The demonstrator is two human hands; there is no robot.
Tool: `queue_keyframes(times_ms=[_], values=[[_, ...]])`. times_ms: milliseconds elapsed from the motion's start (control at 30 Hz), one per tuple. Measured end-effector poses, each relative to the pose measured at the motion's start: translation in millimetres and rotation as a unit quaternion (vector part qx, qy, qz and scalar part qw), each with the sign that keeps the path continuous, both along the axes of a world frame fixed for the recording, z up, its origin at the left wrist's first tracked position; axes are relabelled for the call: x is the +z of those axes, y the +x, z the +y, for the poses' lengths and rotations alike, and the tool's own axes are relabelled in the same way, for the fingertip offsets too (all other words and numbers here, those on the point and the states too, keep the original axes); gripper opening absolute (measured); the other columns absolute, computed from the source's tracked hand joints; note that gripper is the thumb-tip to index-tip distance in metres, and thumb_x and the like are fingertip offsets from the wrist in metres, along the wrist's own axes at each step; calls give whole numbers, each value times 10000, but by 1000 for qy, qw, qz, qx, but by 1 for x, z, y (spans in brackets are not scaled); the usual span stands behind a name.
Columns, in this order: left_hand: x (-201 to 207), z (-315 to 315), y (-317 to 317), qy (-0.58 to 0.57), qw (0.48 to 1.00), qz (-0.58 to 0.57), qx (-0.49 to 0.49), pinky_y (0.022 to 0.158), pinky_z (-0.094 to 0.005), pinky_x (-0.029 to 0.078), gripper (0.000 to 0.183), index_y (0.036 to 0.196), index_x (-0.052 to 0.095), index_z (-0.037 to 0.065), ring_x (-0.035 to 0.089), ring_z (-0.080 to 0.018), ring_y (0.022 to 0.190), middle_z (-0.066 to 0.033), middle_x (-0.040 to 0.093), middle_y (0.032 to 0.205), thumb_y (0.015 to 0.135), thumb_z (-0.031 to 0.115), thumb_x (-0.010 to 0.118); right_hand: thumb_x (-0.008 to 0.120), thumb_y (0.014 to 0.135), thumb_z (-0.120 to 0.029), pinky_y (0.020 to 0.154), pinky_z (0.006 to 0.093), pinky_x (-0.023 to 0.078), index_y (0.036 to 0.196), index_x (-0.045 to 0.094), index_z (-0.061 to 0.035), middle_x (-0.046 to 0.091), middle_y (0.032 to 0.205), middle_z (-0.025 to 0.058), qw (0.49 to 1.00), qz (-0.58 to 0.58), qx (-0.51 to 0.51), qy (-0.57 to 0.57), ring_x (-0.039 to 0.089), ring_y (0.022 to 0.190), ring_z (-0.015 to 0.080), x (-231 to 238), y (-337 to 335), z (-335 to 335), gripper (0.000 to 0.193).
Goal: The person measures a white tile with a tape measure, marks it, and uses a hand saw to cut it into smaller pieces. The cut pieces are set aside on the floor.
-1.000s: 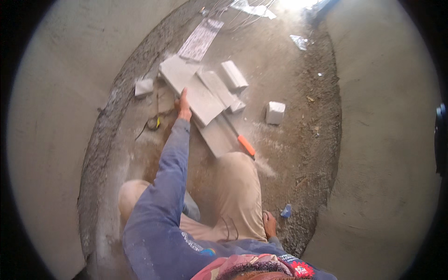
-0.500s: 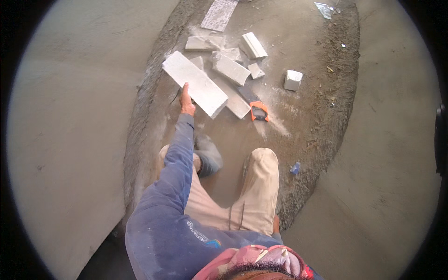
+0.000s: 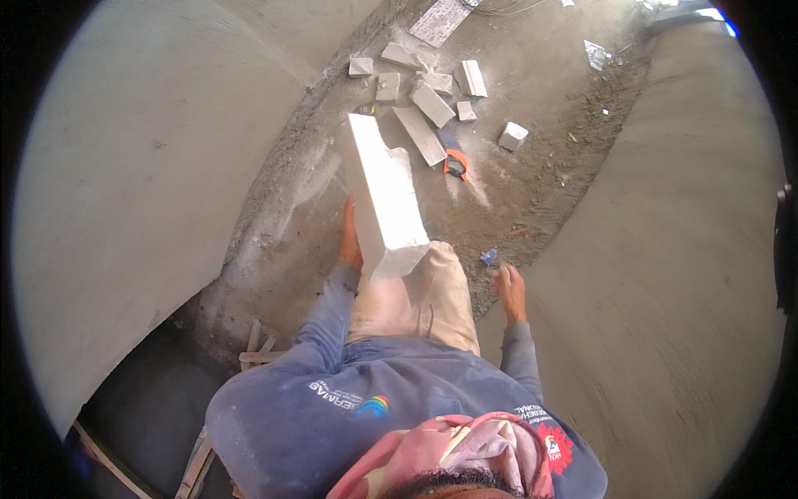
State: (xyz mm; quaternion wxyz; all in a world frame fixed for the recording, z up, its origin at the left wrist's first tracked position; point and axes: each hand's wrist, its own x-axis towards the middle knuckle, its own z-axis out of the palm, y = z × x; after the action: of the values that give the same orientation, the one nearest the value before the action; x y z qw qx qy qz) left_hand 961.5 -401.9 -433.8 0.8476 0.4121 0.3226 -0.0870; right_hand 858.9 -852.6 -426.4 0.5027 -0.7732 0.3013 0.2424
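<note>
My left hand [image 3: 350, 237] grips a long pale block [image 3: 384, 191] of lightweight concrete at its left side; most of the fingers are hidden behind it. The block is raised off the ground in front of my knees, one end tilted toward me, with a rough notch broken out of its right edge. Lower right, my right hand [image 3: 510, 293] holds nothing, its fingers loosely apart and slightly blurred. It is close to a small blue scrap [image 3: 489, 257] on the ground. Beyond the block lies a handsaw [image 3: 455, 165] with an orange handle, beside a flat pale slab [image 3: 420, 135].
Several cut block pieces [image 3: 432, 105] lie ahead on the dusty ground, with a lone chunk [image 3: 514, 136] to their right. A speckled board [image 3: 440, 21] lies at the far end. Smooth grey slopes [image 3: 665, 274] rise on both sides. Wooden strips [image 3: 260, 356] show at lower left, beside a dark opening.
My left hand has lifted the block toward my body and turned it lengthwise. My right hand has come into view at the right. I now stand more upright over the scene.
</note>
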Motion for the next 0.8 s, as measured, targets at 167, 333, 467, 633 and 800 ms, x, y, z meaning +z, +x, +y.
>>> queue_keyframes(times_ms=[167, 333, 467, 633, 800], values=[[86, -21, -29, -194, 974, 79, 86, 1021, -402, 612, 596, 1502, 613, 24, 722, -244, 1229, -118, 719, 1384, 1217, 501, 396, 539, 1172, -564, 1019, 458, 601, 1574, 616, -61, 749, 1386, 179, 958, 102, -9, 268, 729, 1253, 290, 111, 102, 88, 648], [40, -14, -25, -166, 986, 26, 14, 1010, -420, 625, 591, 1478, 630, 12, 741, -270, 1204, -149, 730, 1371, 1195, 497, 446, 622, 1148, -418, 1256, 570, 446, 1819, 202, -140, 460, 1737, 159, 859, 179, 18, 479, 469, 1584, 307, 146, 133, 198, 839], [-23, 4, -8, -61, 995, 25, -79, 979, -370, 654, 451, 1465, 618, 19, 760, -227, 1171, -114, 731, 1370, 1217, 357, 450, 689, 1103, -303, 1297, 519, 403, 1825, 161, -157, 387, 1785, 96, 824, 226, -68, 516, 412, 1619, 264, 107, 175, 244, 906], [-157, 20, 54, 0, 994, 26, -102, 989, -381, 651, 402, 1465, 625, 0, 759, -223, 1171, -134, 743, 1351, 1185, 269, 526, 713, 1064, -327, 1248, 578, 439, 1737, 342, -217, 482, 1695, 103, 833, 211, -138, 493, 494, 1542, 276, -75, 224, 292, 775], [-280, 74, 92, 62, 978, 98, -174, 1152, -487, 565, 530, 1609, 543, 54, 669, -302, 1398, -151, 653, 1551, 1205, 391, 489, 744, 1019, -435, 1164, 807, 386, 1651, 430, -221, 503, 1664, 134, 843, 285, -209, 406, 500, 1496, 419, -201, 294, 334, 737]])
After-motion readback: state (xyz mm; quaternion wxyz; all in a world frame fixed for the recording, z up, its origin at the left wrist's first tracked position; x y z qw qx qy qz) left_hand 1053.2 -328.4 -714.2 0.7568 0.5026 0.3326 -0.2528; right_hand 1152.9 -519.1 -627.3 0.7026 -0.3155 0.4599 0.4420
